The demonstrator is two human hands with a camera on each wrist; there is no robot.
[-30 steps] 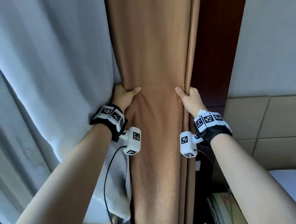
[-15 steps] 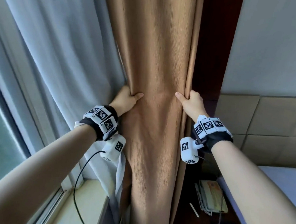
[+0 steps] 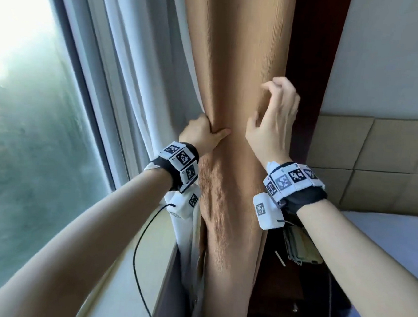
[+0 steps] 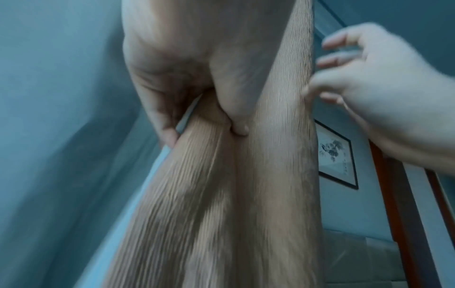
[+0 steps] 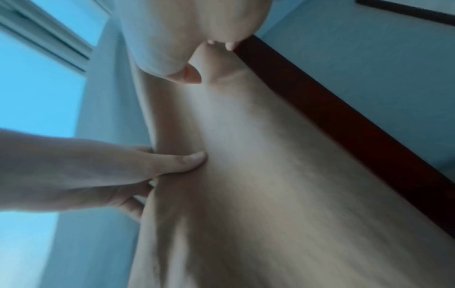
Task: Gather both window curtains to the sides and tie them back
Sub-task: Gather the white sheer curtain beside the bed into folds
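A tan ribbed curtain (image 3: 235, 69) hangs bunched into a column in the middle of the head view, against a dark wood frame. My left hand (image 3: 204, 133) grips its left edge, thumb pressed into the front and fingers wrapped behind; the left wrist view shows the same grip on the tan curtain (image 4: 234, 194). My right hand (image 3: 274, 118) hovers in front of the curtain's right side, fingers loosely curled and holding nothing. A pale sheer curtain (image 3: 140, 68) hangs just left of the tan one. No tie-back is visible.
The window glass (image 3: 33, 135) and its sill (image 3: 127, 276) fill the left. A dark wood frame (image 3: 312, 54) and tiled wall panel (image 3: 374, 163) stand to the right. Below lie a telephone (image 3: 303, 245) on a dark stand and a bed edge (image 3: 394, 238).
My right hand has let go of the curtain's right edge and lifted up. My left hand has kept its grip and the view has swung left, showing the window.
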